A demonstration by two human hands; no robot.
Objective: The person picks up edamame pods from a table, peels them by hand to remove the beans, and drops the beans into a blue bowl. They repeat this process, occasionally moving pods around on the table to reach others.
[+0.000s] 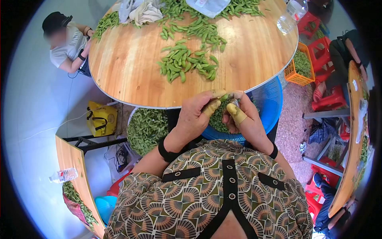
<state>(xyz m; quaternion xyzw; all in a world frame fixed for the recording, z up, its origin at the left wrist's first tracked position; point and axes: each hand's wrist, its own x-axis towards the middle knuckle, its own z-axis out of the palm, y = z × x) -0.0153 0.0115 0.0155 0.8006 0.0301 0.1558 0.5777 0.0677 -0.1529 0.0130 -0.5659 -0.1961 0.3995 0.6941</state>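
My left hand (195, 115) is closed, thumb and forefinger pinching a green soybean pod (224, 97) of which only a small part shows. Facing it, my right hand (247, 119) has its fingers curled together; a small shiny, greyish thing (234, 102) shows at its fingertips, too small to name. Yellow covers wrap both thumbs. Directly below the hands is a blue plastic basket (275, 104) with green pods or shells inside. Just beyond the fingertips, a loose pile of soybean pods (181, 61) lies on the round wooden table (131, 71).
More pods, cloths (145, 14) and a plastic bottle (287, 22) are on the table's far side. A heap of shells (147, 129) lies left of my knees. A yellow bag (101, 118), an orange crate (298, 73) and red stools (318, 53) surround the table. Another person (71, 46) sits at left.
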